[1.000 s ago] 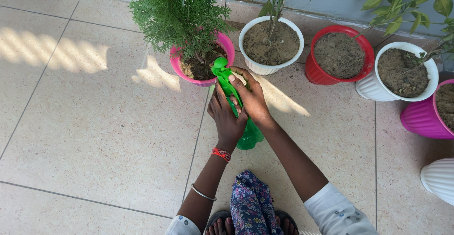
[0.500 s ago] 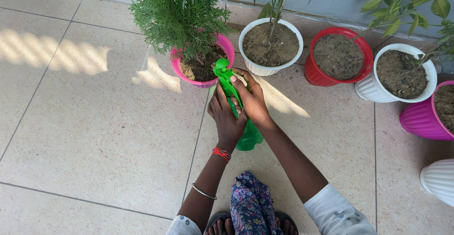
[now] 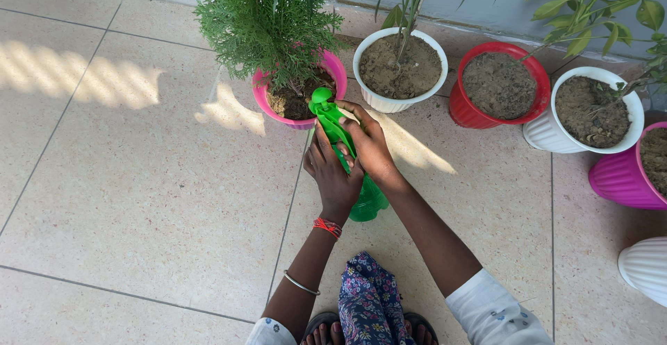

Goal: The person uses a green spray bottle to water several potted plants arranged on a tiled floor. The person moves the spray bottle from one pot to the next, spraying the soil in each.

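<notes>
1. We hold a green spray bottle (image 3: 337,136) in both hands over the tiled floor (image 3: 139,178), its nozzle at the rim of the pink pot (image 3: 260,98) with the bushy green plant (image 3: 267,18).
2. Our left hand (image 3: 333,175) wraps the bottle's neck, fingers curled tight.
3. Our right hand (image 3: 372,147) grips the trigger head, fingers pressed around it.
4. A white pot (image 3: 368,95) and a red pot (image 3: 462,112) stand just beside.

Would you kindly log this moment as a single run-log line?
left hand: grips green spray bottle | right hand: on its sprayer head | nozzle: at pink pot rim | floor: tile
</notes>
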